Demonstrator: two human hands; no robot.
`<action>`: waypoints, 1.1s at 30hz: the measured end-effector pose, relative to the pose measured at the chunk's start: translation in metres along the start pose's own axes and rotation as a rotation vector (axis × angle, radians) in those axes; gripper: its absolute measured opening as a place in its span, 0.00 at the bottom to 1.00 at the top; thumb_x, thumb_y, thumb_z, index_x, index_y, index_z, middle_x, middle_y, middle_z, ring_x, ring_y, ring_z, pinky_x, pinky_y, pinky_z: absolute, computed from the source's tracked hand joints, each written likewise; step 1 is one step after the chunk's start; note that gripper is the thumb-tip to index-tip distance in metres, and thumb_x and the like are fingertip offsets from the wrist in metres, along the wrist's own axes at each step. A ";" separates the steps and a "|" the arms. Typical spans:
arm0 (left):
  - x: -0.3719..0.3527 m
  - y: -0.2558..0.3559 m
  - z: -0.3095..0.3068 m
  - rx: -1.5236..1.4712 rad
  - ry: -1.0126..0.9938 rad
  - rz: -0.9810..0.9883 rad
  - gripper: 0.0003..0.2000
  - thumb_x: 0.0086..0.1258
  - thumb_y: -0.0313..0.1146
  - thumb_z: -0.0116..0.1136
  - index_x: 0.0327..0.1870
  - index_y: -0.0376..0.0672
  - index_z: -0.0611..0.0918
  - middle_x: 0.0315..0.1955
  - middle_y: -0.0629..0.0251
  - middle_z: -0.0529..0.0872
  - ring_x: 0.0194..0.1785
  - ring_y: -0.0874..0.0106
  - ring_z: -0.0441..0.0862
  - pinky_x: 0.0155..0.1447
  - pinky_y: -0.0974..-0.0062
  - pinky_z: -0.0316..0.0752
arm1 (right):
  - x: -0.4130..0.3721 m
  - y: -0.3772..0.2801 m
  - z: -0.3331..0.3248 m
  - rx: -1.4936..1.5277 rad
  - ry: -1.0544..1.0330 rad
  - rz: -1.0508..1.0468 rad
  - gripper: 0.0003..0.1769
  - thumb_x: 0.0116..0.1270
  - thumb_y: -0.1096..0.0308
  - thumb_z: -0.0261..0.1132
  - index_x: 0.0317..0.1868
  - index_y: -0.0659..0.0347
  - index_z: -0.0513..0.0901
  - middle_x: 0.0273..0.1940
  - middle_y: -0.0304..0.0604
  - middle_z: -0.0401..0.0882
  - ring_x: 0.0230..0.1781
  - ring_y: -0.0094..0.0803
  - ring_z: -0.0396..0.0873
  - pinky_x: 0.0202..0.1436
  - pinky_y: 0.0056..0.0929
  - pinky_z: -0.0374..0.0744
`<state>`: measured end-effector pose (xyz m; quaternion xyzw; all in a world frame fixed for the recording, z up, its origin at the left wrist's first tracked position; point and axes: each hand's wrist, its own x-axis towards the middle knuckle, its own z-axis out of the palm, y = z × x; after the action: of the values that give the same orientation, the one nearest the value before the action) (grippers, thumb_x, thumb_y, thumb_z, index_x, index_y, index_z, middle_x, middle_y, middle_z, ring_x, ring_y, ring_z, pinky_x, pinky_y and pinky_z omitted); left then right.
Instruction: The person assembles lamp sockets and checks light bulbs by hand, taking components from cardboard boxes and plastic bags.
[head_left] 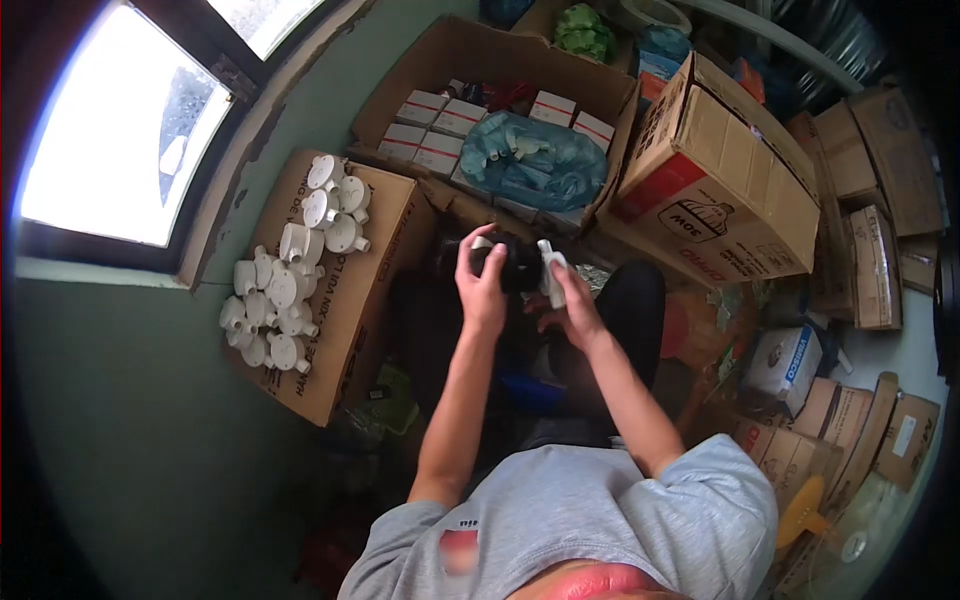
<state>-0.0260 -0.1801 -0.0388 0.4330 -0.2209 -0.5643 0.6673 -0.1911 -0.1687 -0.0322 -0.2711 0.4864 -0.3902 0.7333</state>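
My left hand (pixel 481 283) is closed, with its thumb and fingers pinching a small white piece (pixel 481 243) that is mostly hidden. My right hand (pixel 574 308) grips a white plastic conduit junction box (pixel 553 278), seen edge-on with a short spout pointing up. Between the hands, low over my lap, is a dark black thing (pixel 520 264) whose kind I cannot make out. To the left, several round white junction boxes (pixel 286 288) with spouts lie piled on a closed cardboard box (pixel 345 325).
Ahead stands an open carton (pixel 425 50) with white small boxes (pixel 438 152) and a blue plastic bag (pixel 535 165) of white pieces. A tall carton (pixel 740 210) is right of it. More cartons (pixel 875 265) line the right side. A window (pixel 120 130) is at the left.
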 end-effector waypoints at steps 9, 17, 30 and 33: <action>-0.099 0.016 0.048 0.824 -0.644 0.609 0.33 0.63 0.26 0.66 0.75 0.45 0.81 0.77 0.55 0.78 0.87 0.50 0.62 0.88 0.41 0.46 | -0.034 0.076 -0.030 0.228 -0.199 -0.591 0.28 0.89 0.54 0.53 0.81 0.56 0.67 0.76 0.42 0.71 0.79 0.35 0.69 0.82 0.40 0.70; -0.116 0.023 0.067 0.582 -0.396 0.438 0.25 0.79 0.23 0.59 0.76 0.32 0.75 0.74 0.48 0.80 0.79 0.57 0.75 0.81 0.65 0.66 | -0.081 0.018 0.006 0.208 0.006 -0.483 0.36 0.92 0.42 0.32 0.76 0.61 0.73 0.66 0.40 0.80 0.68 0.31 0.78 0.74 0.35 0.74; -0.113 0.052 0.080 0.621 -0.458 0.502 0.31 0.64 0.13 0.57 0.73 0.39 0.81 0.76 0.47 0.77 0.84 0.55 0.68 0.85 0.59 0.60 | -0.092 -0.013 0.014 0.569 0.007 -0.387 0.47 0.85 0.29 0.36 0.79 0.62 0.71 0.77 0.48 0.74 0.80 0.46 0.70 0.81 0.51 0.70; -0.137 0.047 0.077 0.644 -0.667 0.458 0.31 0.56 0.16 0.58 0.67 0.39 0.86 0.74 0.46 0.80 0.82 0.52 0.72 0.84 0.58 0.62 | -0.080 -0.036 0.013 0.707 -0.006 -0.545 0.52 0.81 0.25 0.41 0.81 0.66 0.65 0.80 0.61 0.67 0.85 0.55 0.61 0.81 0.72 0.65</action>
<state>-0.0962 -0.0762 0.0672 0.3535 -0.6732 -0.4144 0.5001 -0.2081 -0.1214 0.0414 -0.1232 0.2318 -0.7107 0.6527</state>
